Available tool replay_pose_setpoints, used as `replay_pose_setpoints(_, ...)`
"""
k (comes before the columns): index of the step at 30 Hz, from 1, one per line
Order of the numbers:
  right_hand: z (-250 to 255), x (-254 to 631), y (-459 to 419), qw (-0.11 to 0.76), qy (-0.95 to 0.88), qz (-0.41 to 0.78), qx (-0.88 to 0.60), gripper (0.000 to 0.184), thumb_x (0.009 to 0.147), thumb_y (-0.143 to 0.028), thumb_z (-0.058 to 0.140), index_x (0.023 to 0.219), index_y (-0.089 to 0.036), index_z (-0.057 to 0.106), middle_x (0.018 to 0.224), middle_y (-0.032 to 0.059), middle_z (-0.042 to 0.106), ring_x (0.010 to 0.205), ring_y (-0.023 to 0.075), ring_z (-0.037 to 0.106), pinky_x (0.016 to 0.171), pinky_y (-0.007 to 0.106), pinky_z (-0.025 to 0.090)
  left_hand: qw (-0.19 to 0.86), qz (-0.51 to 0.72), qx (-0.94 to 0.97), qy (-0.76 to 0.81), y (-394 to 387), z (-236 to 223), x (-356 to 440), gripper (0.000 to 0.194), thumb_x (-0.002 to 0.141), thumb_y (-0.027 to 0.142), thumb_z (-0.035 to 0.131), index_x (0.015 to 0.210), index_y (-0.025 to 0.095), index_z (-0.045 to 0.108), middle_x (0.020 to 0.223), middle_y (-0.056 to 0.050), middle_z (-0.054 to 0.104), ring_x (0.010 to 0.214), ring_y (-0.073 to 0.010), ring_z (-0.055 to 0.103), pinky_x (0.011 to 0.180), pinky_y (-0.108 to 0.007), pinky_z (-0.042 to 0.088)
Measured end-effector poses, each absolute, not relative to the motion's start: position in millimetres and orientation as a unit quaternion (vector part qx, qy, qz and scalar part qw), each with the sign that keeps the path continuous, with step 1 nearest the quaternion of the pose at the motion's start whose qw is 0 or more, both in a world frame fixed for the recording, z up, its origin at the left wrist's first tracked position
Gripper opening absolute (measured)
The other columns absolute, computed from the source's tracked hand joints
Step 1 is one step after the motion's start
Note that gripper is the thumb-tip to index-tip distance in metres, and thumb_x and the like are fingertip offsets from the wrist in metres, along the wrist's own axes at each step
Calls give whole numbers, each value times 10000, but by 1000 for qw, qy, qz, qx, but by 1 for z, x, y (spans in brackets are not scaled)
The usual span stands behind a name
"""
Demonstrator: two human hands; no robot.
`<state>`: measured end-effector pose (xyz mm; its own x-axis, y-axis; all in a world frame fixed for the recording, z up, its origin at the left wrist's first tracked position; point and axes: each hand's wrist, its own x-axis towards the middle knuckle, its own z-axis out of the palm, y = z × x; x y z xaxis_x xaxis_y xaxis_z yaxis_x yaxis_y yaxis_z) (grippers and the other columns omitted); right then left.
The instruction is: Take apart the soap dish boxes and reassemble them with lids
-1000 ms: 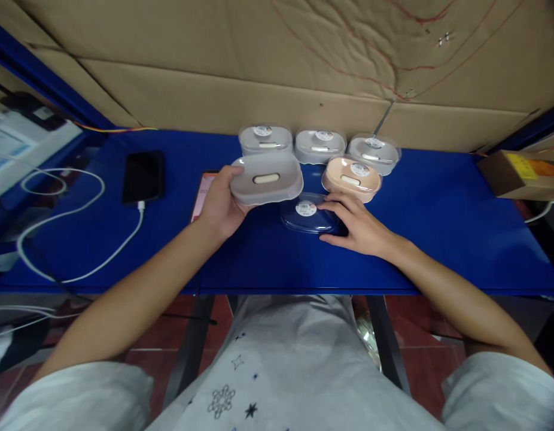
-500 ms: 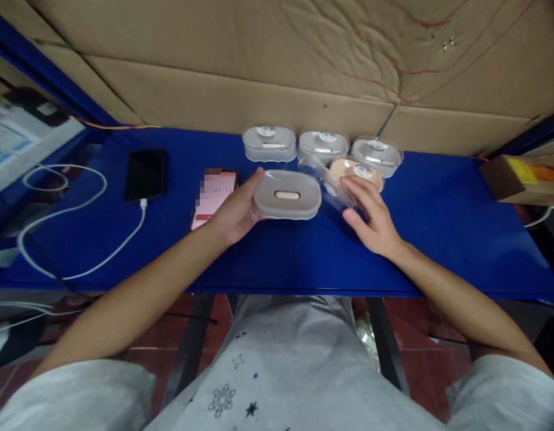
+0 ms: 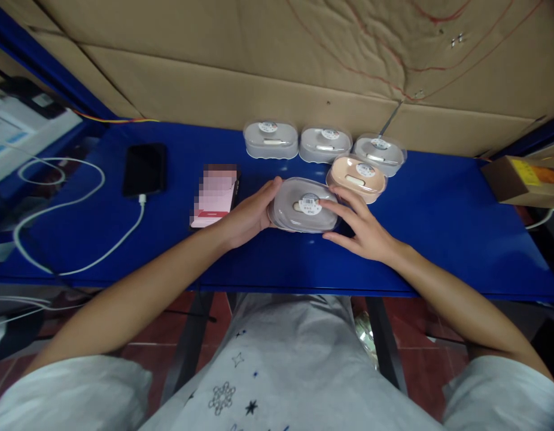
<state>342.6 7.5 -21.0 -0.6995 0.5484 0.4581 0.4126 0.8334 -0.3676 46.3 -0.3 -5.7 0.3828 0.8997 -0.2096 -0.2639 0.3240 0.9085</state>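
Holding a grey oval box (image 3: 283,206) in the left hand (image 3: 254,218), to the left of and nearer than the peach oval box (image 3: 355,190). Gripping with that hand closed around the left end, thumb at the rim. Touching the clear lid (image 3: 324,221) and its round sticker (image 3: 309,205) with the right hand (image 3: 371,233), fingers loosely spread; cannot tell a firm grip from a light touch.

Already covered with the clear lid, by the look of it; leaving only the fit in doubt, with no way to tell a fully seated rim from a loosely resting one. Also lidded and stickered: the peach oval box and, lined up behind it, three grey oval boxes (image 3: 324,149).

Showing a pale oblong within each box through the clear plastic, partly hidden under the sticker in the held one; cannot tell a loose item from a built-in part. Showing something orange in the cardboard carton (image 3: 505,182), well to the right of the peach oval box on the same blue table (image 3: 438,227).
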Motion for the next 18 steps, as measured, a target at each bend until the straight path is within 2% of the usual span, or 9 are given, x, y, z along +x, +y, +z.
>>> replay_pose_setpoints(4,-20,345,7,281,-920,96,-256,764,1048,-465,710,1730,-393,372,1746,109,428,1607,397,457,1321,649,429,696,416,440,387,-4,-3,44,676,842,701,876,1338,277,699,1387,-98,712,1184,-343,717,771,-389,669)
replay_pose_setpoints(8,-20,345,7,294,-921,71,-247,733,1041,-432,727,1704,-423,416,1711,92,471,1583,404,483,1302,669,448,676,398,461,414,-5,2,43,736,738,562,988,1367,326,686,1399,-46,690,1229,-311,673,817,-321,605)
replay_pose_setpoints(12,-19,342,6,312,-917,65,-241,817,1024,-430,757,1731,-415,349,1679,116,493,1569,401,500,1295,662,462,652,398,489,423,-4,2,43,708,754,470,952,1384,332,663,1369,-21,683,1224,-280,648,856,-310,558)
replay_pose_setpoints(18,-19,342,6,308,-916,74,-246,899,1025,-436,755,1764,-409,244,1677,130,475,1576,395,497,1298,640,476,582,436,574,377,-1,-7,40,673,765,466,951,1347,294,660,1416,-44,665,1339,-306,604,1087,-393,517)
